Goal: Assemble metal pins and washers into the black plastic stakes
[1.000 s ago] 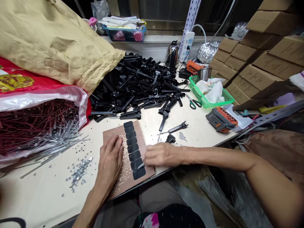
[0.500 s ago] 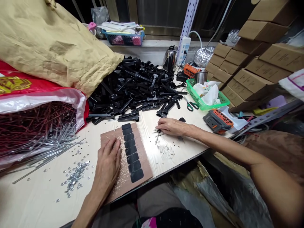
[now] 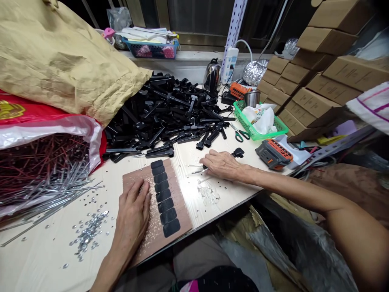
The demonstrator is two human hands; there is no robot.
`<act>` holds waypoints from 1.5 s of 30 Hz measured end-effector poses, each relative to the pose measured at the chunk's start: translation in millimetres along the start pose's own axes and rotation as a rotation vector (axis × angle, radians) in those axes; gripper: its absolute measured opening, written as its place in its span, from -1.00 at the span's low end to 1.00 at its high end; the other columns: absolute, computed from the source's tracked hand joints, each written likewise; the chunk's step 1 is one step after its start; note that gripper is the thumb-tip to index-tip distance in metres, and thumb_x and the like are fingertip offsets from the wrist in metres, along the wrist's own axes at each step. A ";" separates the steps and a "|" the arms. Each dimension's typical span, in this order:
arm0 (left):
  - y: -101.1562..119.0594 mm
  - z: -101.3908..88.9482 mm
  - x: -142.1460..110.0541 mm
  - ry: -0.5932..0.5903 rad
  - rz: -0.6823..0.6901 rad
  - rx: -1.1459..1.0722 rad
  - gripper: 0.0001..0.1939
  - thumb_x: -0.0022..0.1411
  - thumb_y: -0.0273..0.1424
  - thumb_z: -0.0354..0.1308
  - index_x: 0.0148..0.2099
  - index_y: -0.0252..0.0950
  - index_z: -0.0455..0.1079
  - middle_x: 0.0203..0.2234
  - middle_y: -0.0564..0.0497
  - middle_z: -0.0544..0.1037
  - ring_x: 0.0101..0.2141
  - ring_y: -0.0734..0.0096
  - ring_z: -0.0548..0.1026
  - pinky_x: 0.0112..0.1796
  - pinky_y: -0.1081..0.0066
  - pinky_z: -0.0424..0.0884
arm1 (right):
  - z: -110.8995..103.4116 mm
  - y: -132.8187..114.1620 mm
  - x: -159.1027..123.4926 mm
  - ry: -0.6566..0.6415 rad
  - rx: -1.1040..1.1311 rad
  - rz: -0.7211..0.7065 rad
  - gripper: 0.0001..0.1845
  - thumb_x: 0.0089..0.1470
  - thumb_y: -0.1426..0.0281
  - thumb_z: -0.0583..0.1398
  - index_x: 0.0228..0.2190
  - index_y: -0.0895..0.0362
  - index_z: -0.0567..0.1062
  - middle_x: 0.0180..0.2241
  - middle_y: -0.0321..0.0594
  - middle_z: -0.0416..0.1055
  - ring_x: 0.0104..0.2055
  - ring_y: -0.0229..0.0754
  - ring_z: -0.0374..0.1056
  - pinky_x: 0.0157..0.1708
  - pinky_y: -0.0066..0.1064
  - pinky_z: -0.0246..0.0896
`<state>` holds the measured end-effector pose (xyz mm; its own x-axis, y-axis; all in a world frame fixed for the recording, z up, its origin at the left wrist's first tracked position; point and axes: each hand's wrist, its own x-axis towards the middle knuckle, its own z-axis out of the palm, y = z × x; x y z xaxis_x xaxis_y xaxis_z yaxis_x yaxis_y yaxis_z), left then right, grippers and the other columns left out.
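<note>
The right hand [image 3: 223, 165] is lying on the table [image 3: 45, 259], palm down, with its fingers curled over a thin metal pin [image 3: 197, 171]. The pin's tip is sticking out to the left of the fingers. Whether the fingers are really pinching the pin is hard to tell. A small black piece [image 3: 237, 153] is poking out just behind the hand.

The left hand [image 3: 131, 217] is lying flat and open on a brown board [image 3: 179, 190]. It is holding nothing; it is just pressing on the board. The board is sitting at the near edge of the table, between the two hands. A row of black pads [image 3: 163, 197] is running down the board, just beside the left fingers. Pale crumbs are lying on the board next to the pads.

Behind the hands, a big pile of black plastic parts [image 3: 164, 115] is filling the middle of the table. On the left, a bag of long metal rods [image 3: 45, 178] is spilling open, and little silver rings [image 3: 88, 233] are lying near it. A large tan sack [image 3: 60, 52] is sitting on top. On the right, a green basket [image 3: 257, 136] is holding white cloth, with scissors [image 3: 240, 134] and an orange and grey battery [image 3: 272, 153] close by. Cardboard boxes [image 3: 328, 89] are stacked far right.
</note>
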<state>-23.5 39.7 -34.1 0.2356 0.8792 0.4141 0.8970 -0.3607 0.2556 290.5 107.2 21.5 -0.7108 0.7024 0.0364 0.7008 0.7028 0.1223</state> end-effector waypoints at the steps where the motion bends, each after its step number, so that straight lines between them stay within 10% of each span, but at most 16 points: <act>1: 0.3 -0.5 0.4 -0.003 0.003 0.009 -0.57 0.35 -0.29 -0.19 0.10 -0.38 0.31 0.06 -0.31 0.38 0.07 -0.03 0.31 0.04 -0.01 0.27 | 2.7 -2.7 -2.0 -0.058 0.029 0.025 -0.77 0.24 0.24 0.08 -0.22 0.16 0.37 -0.26 -0.13 0.37 -0.18 -0.11 0.20 -0.49 -0.42 -0.04; 7: 0.6 -1.2 1.5 -0.022 0.033 0.041 -0.53 0.36 -0.28 -0.23 0.09 -0.47 0.31 0.06 -0.35 0.37 0.05 -0.04 0.32 0.02 0.02 0.27 | -1.8 -7.4 -5.8 -0.202 0.048 0.162 -0.83 0.24 0.44 -0.01 -0.21 0.17 0.35 -0.13 -0.05 0.36 -0.16 -0.10 0.26 -0.39 -0.41 0.07; 14: -7.9 6.7 -0.1 -0.017 0.047 0.050 -0.53 0.36 -0.29 -0.23 0.10 -0.46 0.31 0.09 -0.33 0.35 0.08 -0.04 0.29 0.07 0.03 0.21 | -58.4 14.9 -104.6 0.136 0.551 0.527 -0.68 0.24 0.23 -0.01 -0.08 0.12 0.34 -0.35 -0.24 0.43 -0.43 -0.26 0.29 -0.42 -0.47 0.10; 20: -11.8 11.2 -2.2 0.006 0.052 0.052 -0.51 0.36 -0.31 -0.24 0.11 -0.50 0.30 0.09 -0.34 0.33 0.09 -0.06 0.26 0.09 0.03 0.20 | 22.9 -23.7 -242.7 0.176 0.567 0.946 -0.65 0.18 0.10 0.00 -0.35 0.10 0.37 -0.51 -0.26 0.41 -0.54 -0.22 0.30 -0.48 -0.39 0.24; 24: -12.0 12.2 -2.7 0.032 0.057 0.061 -0.50 0.35 -0.31 -0.25 0.08 -0.53 0.33 0.07 -0.35 0.36 0.06 -0.06 0.29 0.06 0.05 0.25 | 62.6 -40.6 -278.3 0.150 0.425 0.897 -0.59 0.02 0.09 0.15 -0.19 0.11 0.44 -0.28 -0.06 0.50 -0.26 0.04 0.45 -0.30 -0.18 0.38; 31: -15.8 13.9 -4.8 0.036 0.052 0.062 -0.49 0.35 -0.29 -0.27 0.09 -0.50 0.33 0.08 -0.33 0.36 0.06 -0.07 0.29 0.04 0.01 0.27 | -11.0 5.8 -110.9 0.259 0.202 0.582 -0.66 0.28 0.40 -0.08 -0.01 0.06 0.37 -0.08 -0.11 0.39 -0.12 -0.15 0.38 -0.16 -0.38 0.29; 36: -8.8 -0.9 -5.0 0.007 0.001 0.010 -0.51 0.34 -0.24 -0.21 0.08 -0.42 0.36 0.05 -0.27 0.39 0.07 -0.04 0.30 0.04 0.02 0.28 | 3.8 55.5 16.5 0.022 -0.068 0.305 -0.51 0.22 0.60 -0.08 0.11 0.02 0.27 0.06 -0.08 0.28 -0.11 -0.09 0.28 -0.25 -0.32 0.14; 45: 47.7 -35.6 37.4 -0.126 -0.280 -0.364 -0.55 0.26 -0.10 -0.05 0.04 -0.21 0.43 -0.08 -0.05 0.54 -0.12 0.19 0.52 -0.20 0.26 0.49 | 15.1 61.3 59.6 -0.027 -0.042 0.002 -0.75 0.07 0.43 0.12 -0.16 0.12 0.40 -0.15 -0.12 0.41 -0.14 -0.07 0.17 -0.21 -0.27 -0.08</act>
<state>14.7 44.3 24.7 0.0670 0.9811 0.1817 0.7487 -0.1698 0.6409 291.9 193.8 16.2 -0.7071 0.7071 0.0104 0.6988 0.6963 0.1638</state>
